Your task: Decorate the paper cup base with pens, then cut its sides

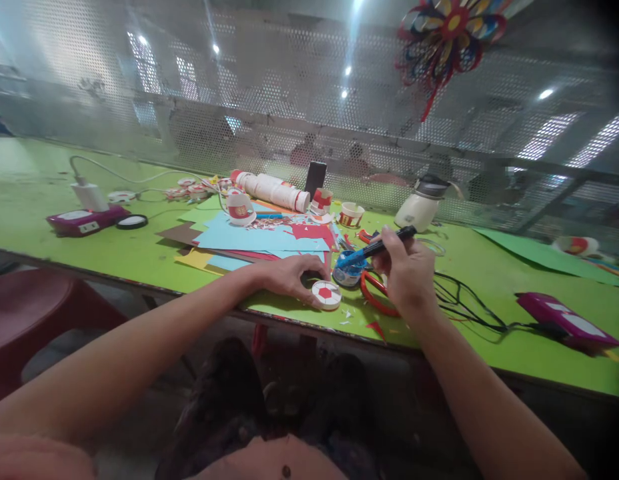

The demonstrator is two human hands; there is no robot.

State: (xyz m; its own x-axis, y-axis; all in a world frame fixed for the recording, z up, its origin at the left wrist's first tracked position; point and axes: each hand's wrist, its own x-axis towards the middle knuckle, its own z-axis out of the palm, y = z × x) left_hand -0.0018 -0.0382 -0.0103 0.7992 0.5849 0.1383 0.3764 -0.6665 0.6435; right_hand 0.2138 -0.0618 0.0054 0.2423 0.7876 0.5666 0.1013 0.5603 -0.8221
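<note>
At the table's front edge my left hand (294, 277) holds a small white disc (327, 295) with a red hexagon on top, thumb on one side and fingers curled behind it. My right hand (407, 267) grips a blue-and-black pen-like tool (377, 248); its blue end points down at a small blue tub (348, 270) beside the disc. Whether the tip touches the tub I cannot tell. Under the right hand lie scissors with orange handles (377, 297), partly hidden. White and red paper scraps (377, 330) lie near the disc.
Coloured paper sheets (254, 237) are stacked left of centre. Behind stand paper cups (239, 208), a tube of stacked cups (272, 190), a phone (315, 177) and a cream jug (422, 203). Purple power strips (567, 320) with cables lie at both sides; a perforated screen (289, 87) rises behind.
</note>
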